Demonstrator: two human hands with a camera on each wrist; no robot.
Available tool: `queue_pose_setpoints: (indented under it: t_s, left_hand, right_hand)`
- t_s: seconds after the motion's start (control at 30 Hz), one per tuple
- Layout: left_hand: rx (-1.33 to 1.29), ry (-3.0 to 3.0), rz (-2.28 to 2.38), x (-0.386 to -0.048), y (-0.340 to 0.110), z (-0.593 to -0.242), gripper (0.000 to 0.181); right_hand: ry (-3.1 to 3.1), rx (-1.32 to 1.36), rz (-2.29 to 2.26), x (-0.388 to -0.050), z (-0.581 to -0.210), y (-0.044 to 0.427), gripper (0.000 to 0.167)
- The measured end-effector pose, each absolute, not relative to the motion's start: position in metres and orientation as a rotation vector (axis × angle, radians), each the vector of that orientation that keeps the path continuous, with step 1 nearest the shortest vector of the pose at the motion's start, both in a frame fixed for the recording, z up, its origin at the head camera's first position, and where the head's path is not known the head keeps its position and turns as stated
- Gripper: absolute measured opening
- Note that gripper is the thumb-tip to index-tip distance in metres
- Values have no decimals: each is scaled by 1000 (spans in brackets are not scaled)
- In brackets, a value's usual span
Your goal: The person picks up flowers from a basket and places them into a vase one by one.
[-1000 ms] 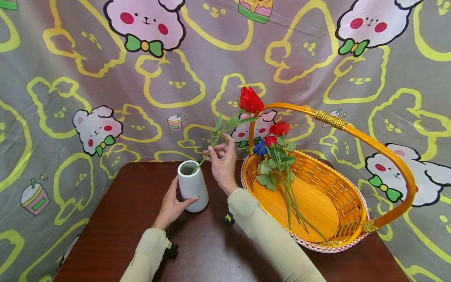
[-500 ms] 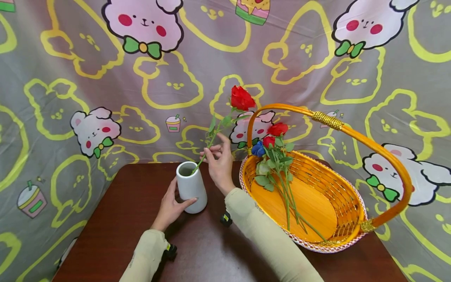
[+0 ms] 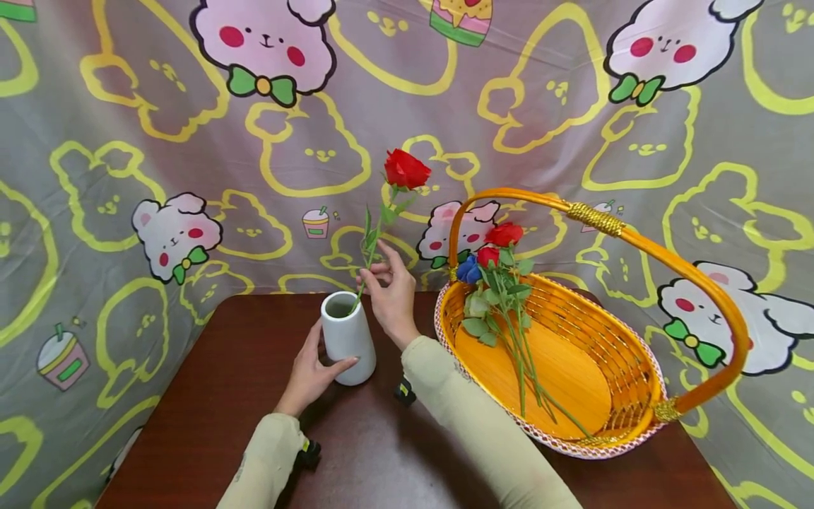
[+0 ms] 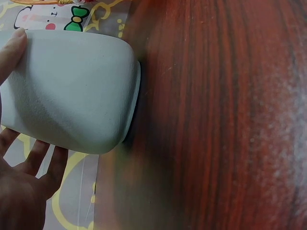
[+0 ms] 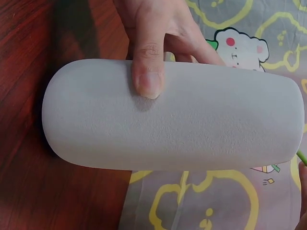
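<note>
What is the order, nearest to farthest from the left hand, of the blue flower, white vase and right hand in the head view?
1. White vase: held by the left hand.
2. Right hand: forward and to the right.
3. Blue flower: farther right, at the basket's left end.

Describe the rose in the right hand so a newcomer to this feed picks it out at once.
On the brown table, left of the orange basket, the left hand grips a white vase. Above that vase, the right hand pinches a green stem, topped by the red rose. It is the only flower held; the other flowers lie in the basket.
</note>
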State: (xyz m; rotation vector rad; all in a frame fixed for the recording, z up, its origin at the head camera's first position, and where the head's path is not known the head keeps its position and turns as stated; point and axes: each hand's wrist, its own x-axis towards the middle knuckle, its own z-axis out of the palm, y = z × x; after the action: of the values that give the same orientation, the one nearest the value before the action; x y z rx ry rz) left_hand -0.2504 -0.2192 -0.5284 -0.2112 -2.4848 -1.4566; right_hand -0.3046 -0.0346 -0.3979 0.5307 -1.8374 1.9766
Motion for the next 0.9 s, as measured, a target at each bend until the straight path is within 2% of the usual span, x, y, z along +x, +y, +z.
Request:
queue_pose_setpoints:
  t_s: [0.9]
  left_hand:
    - [-202, -2474, -1484, -250, -218, -530, 111]
  right_hand:
    - [-1906, 464, 1949, -315, -404, -46, 48]
